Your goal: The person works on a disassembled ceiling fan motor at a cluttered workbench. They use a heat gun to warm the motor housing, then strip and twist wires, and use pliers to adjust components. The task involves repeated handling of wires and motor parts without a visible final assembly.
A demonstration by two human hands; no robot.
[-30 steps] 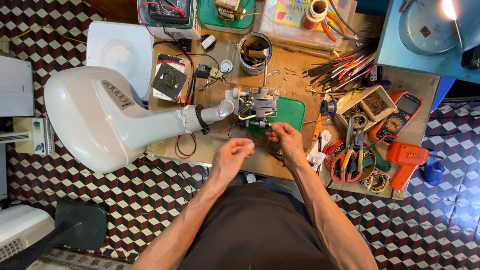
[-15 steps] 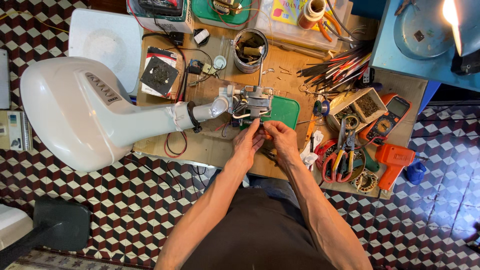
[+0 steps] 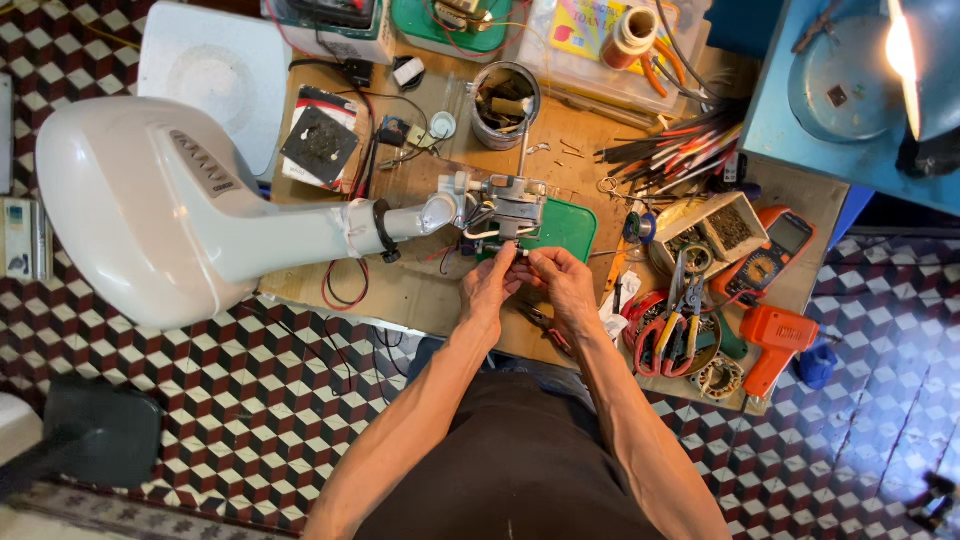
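Hands: we see left hand (image 3: 490, 290) and right hand (image 3: 565, 285) side by side, fingertips pinched on a small part we cannot identify.
Motor assembly (image 3: 505, 205): just beyond both hands, mid-counter (image 3: 440, 290).
Axis: white housing (image 3: 170, 210) stretches left past the counter's edge.

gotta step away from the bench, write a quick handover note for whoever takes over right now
Left hand: fingertips pinched at the lower edge of the grey metal mechanism; whether it grips a part is too small to tell.
Right hand: fingertips meet the left's at the same spot, over the green mat.
Things: the mechanism sits exposed at the end of the white appliance, which lies on its side across the wooden bench, its big end hanging off the bench's left side. Pliers, orange multimeter and orange gun-shaped tool lie to the right.
Done: mechanism uncovered.
Left: fine work at its lower edge appears unfinished.
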